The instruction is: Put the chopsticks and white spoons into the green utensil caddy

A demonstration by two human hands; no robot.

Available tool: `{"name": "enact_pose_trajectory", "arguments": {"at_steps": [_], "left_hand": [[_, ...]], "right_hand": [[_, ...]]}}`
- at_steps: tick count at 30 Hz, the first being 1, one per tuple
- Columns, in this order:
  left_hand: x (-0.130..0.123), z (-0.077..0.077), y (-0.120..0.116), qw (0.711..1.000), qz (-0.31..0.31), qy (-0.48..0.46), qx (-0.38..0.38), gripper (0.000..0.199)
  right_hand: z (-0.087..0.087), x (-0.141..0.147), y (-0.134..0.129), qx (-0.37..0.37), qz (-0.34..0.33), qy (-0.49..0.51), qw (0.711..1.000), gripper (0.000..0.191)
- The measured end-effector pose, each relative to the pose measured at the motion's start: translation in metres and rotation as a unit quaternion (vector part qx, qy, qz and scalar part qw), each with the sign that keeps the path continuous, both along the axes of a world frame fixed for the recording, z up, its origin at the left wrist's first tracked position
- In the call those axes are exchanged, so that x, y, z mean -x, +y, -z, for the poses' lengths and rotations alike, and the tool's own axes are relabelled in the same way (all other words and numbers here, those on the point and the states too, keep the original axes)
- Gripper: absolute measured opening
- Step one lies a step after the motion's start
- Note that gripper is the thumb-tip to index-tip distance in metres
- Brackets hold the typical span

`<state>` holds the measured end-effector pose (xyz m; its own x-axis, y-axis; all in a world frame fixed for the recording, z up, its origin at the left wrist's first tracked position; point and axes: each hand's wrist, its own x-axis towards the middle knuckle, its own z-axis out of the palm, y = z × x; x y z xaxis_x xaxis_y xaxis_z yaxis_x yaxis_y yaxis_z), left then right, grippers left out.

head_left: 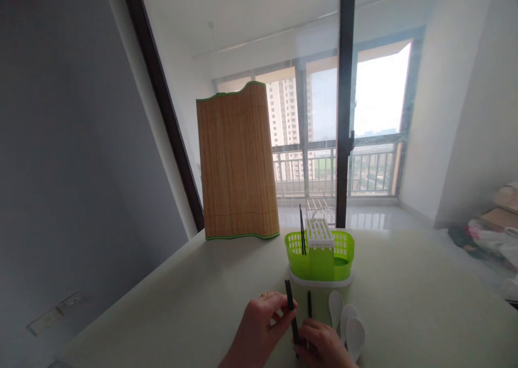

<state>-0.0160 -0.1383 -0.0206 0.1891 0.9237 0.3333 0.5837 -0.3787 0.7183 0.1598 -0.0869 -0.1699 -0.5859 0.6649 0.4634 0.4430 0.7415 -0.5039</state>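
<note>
At the front of the table, my left hand [265, 322] pinches a pair of dark chopsticks [288, 292] near their upper part. Lower down the same chopsticks, my right hand [321, 341] is closed, its fingers partly hidden. Another dark chopstick end [309, 303] shows just beyond my right hand; whether that hand grips it I cannot tell. Several white spoons [355, 335] lie right of my right hand. Beyond both hands stands a green utensil basket [321, 265] with a white slotted top [320, 232]. Dark chopsticks [302, 230] stand upright in its left compartment.
A rolled bamboo mat [238, 163] with green edging stands upright at the back left of the white table [182, 314]. Behind the table are glass panels with a dark frame post [346, 103]. A wire rack [319, 200] shows behind the basket. Bags and boxes [493, 233] lie far right.
</note>
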Motion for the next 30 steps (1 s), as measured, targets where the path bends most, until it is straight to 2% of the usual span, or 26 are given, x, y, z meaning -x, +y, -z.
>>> {"name": "enact_pose_trajectory", "arguments": {"at_steps": [2,5,8,11,14,18,23,30], "left_hand": [[0.006,-0.017,0.004,0.999,-0.014,-0.018,-0.029,0.018],[0.018,-0.054,0.022,0.992,-0.051,-0.072,-0.087,0.019],[0.025,-0.088,0.058,0.977,-0.083,-0.118,-0.159,0.024],[0.018,-0.101,0.106,0.977,-0.082,-0.095,-0.174,0.028],[0.003,-0.092,0.152,0.989,-0.08,0.011,-0.122,0.024],[-0.012,-0.064,0.193,0.989,-0.1,0.083,-0.073,0.018],[-0.022,-0.036,0.219,0.984,-0.126,0.123,-0.016,0.023],[-0.031,-0.023,0.233,0.981,-0.135,0.135,0.019,0.027]], "right_hand": [[0.001,-0.003,0.001,-0.006,0.005,0.021,1.0,0.019],[0.0,-0.008,0.002,0.001,0.016,0.04,0.999,0.036],[-0.002,-0.01,0.003,0.0,0.023,0.024,0.999,0.037],[-0.002,-0.008,0.003,-0.003,0.018,-0.011,1.0,0.038],[0.003,-0.005,0.006,-0.016,0.012,-0.04,0.999,0.04],[0.016,-0.002,0.012,-0.043,0.02,-0.06,0.997,0.042],[0.023,-0.001,0.016,-0.07,0.019,-0.062,0.995,0.041],[0.024,-0.001,0.013,-0.08,0.027,-0.06,0.995,0.041]]}}
